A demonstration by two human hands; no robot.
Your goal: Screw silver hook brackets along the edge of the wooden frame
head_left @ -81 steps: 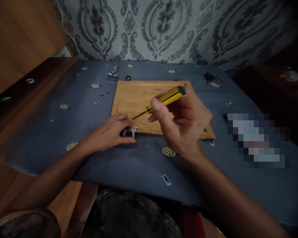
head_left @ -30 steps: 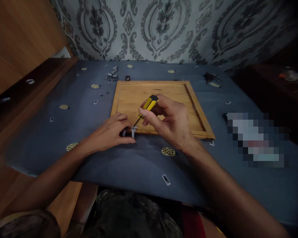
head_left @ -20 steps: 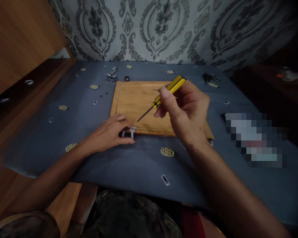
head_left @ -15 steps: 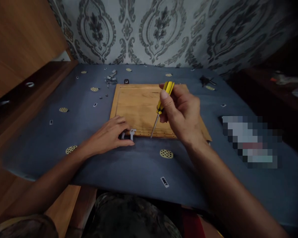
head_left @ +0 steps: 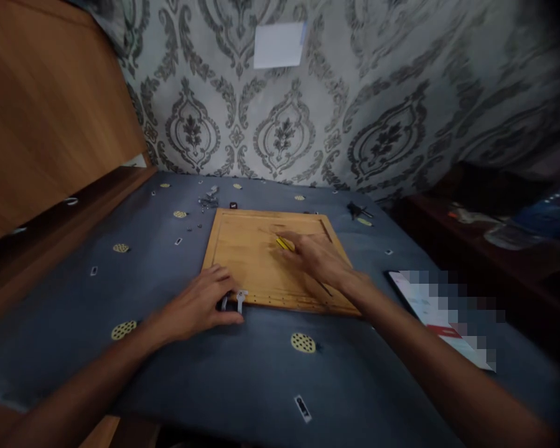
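A wooden board (head_left: 252, 261) lies flat on the blue cloth, with a row of small holes along its near edge. My left hand (head_left: 208, 305) is closed at the near left corner, fingers on top and thumb below, around a grey metal bracket (head_left: 241, 301) at the edge. Over the board's right half, my right hand (head_left: 315, 258) grips a screwdriver (head_left: 284, 242). Its yellow handle pokes out to the left; a thin dark line below the hand looks like its shaft. The screwdriver's tip cannot be made out clearly.
Loose metal parts (head_left: 209, 199) and small screws (head_left: 194, 228) lie beyond the board on the left. A small black square item (head_left: 233, 205) is behind it. A dark tool (head_left: 358, 210) lies at the back right, and a phone (head_left: 410, 298) at the right.
My right hand has lowered toward the board, and the screwdriver has turned from upright to lying slantwise. The left hand stays at the bracket. The view has tilted up, showing more wall.
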